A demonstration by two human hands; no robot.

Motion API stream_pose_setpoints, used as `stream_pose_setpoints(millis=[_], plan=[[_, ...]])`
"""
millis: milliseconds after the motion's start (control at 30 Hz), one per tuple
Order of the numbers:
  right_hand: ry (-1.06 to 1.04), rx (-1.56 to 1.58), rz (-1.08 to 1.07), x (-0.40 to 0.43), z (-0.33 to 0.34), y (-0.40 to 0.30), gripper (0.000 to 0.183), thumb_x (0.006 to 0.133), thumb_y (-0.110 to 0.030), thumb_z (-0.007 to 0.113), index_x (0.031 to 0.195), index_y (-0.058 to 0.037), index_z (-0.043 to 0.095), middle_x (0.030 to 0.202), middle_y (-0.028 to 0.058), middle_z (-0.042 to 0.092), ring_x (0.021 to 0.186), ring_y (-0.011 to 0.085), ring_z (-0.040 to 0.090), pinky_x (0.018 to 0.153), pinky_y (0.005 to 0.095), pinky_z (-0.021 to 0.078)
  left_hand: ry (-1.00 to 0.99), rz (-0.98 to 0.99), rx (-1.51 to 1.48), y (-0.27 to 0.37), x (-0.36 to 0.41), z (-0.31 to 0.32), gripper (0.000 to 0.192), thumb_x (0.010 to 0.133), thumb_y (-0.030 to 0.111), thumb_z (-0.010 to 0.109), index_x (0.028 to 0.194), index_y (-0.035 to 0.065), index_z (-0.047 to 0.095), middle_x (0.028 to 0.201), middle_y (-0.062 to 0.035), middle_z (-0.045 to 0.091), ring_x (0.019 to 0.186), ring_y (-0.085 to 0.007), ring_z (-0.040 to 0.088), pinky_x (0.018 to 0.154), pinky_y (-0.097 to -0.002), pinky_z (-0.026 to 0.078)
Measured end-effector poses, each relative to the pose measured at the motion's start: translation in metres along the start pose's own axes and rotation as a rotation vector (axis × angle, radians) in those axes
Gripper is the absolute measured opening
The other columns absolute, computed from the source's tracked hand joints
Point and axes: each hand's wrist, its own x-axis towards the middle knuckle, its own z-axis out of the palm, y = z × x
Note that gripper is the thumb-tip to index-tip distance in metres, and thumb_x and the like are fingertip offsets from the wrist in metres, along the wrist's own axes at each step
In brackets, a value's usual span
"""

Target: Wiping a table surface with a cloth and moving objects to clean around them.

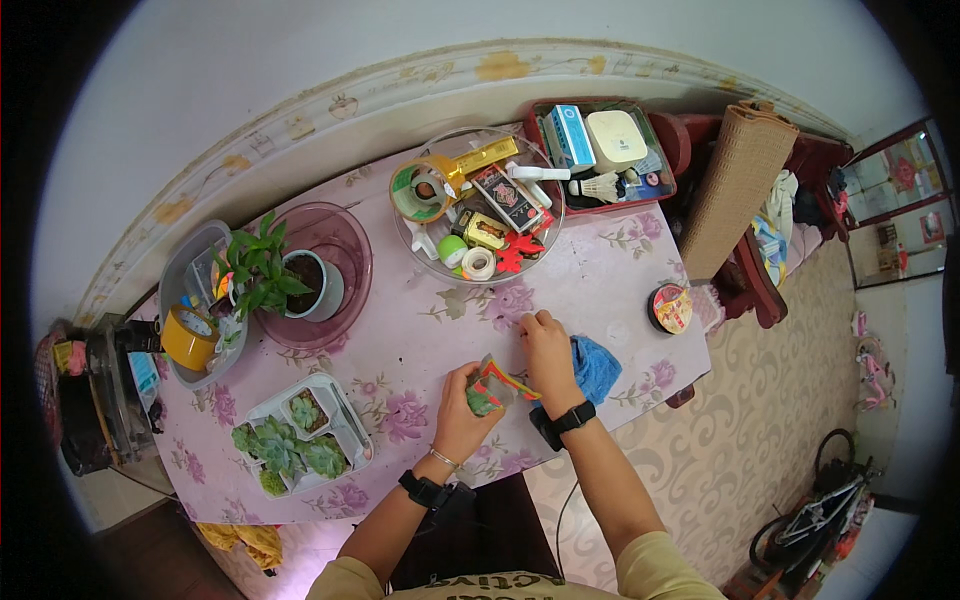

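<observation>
In the head view, my left hand [463, 420] grips a small green and red plastic packet [487, 391], its top edge spread apart. Just to the right, my right hand [549, 356] is over the floral tablecloth with its fingers bent down; whether something small is between the fingertips cannot be told. A blue cloth [594, 369] lies beside the right wrist, partly hidden by it. Left of my hands, several succulents [277, 442] stand in a white plastic tray [360, 431].
Behind are a round clear bowl of odds and ends [559, 247], a red-rimmed box [667, 191], a potted plant [328, 289] in a pink basin [360, 300] and a grey tub [174, 262] with yellow tape [187, 341]. A lidded cup [670, 308] stands right, near a rolled mat [735, 187].
</observation>
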Motion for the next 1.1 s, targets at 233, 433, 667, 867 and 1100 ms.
stream_pose_setpoints(millis=[233, 433, 667, 867, 1100], plan=[[-0.135, -0.124, 0.000, 0.012, 0.001, -0.013, 0.007, 0.080, -0.006, 0.053, 0.086, -0.0033, 0.056, 0.086, 0.0179, 0.058, 0.077, 0.0377, 0.061, 0.066, 0.0469, 0.0490, 0.014, -0.003, -0.016, -0.002, -0.001, -0.002, 0.068, 0.064, 0.004, 0.076, 0.123, 0.0013, 0.042, 0.115, -0.0139, 0.049, 0.109, -0.0247, 0.052, 0.094, -0.0337, 0.043], [-0.103, -0.101, -0.036, 0.011, 0.002, -0.005, 0.007, 0.078, -0.006, 0.055, 0.084, -0.0019, 0.057, 0.081, 0.0187, 0.060, 0.072, 0.0369, 0.062, 0.063, 0.0453, 0.0496, 0.060, 0.010, -0.067, -0.004, -0.002, -0.002, 0.064, 0.063, 0.007, 0.073, 0.120, 0.0037, 0.045, 0.109, -0.0159, 0.049, 0.106, -0.0321, 0.050, 0.091, -0.0386, 0.043], [-0.152, 0.664, 0.385, 0.006, -0.050, -0.001, 0.008, 0.073, -0.001, 0.063, 0.079, -0.0030, 0.059, 0.071, 0.0006, 0.061, 0.064, 0.0040, 0.056, 0.059, 0.0206, 0.0454, 0.053, -0.013, -0.034, -0.002, -0.001, -0.003, 0.065, 0.063, 0.008, 0.074, 0.121, 0.0040, 0.044, 0.110, -0.0162, 0.049, 0.105, -0.0335, 0.050, 0.091, -0.0396, 0.043], [-0.120, 0.871, 0.226, -0.024, -0.115, -0.067, 0.013, 0.073, 0.005, 0.063, 0.084, -0.0021, 0.059, 0.075, 0.0014, 0.061, 0.066, 0.0067, 0.058, 0.060, 0.0220, 0.0472, 0.056, 0.016, 0.017, 0.006, 0.003, 0.005, 0.067, 0.062, 0.007, 0.076, 0.121, 0.0057, 0.044, 0.110, -0.0156, 0.050, 0.105, -0.0338, 0.050, 0.090, -0.0399, 0.043], [-0.034, 0.449, 0.016, -0.037, -0.121, -0.089, 0.015, 0.074, 0.004, 0.065, 0.087, -0.0018, 0.061, 0.081, 0.0107, 0.062, 0.069, 0.0233, 0.063, 0.060, 0.0302, 0.0496, 0.050, 0.092, -0.050, 0.021, 0.006, 0.008, 0.069, 0.060, 0.003, 0.080, 0.120, 0.0067, 0.046, 0.109, -0.0131, 0.050, 0.102, -0.0304, 0.053, 0.086, -0.0371, 0.045]])
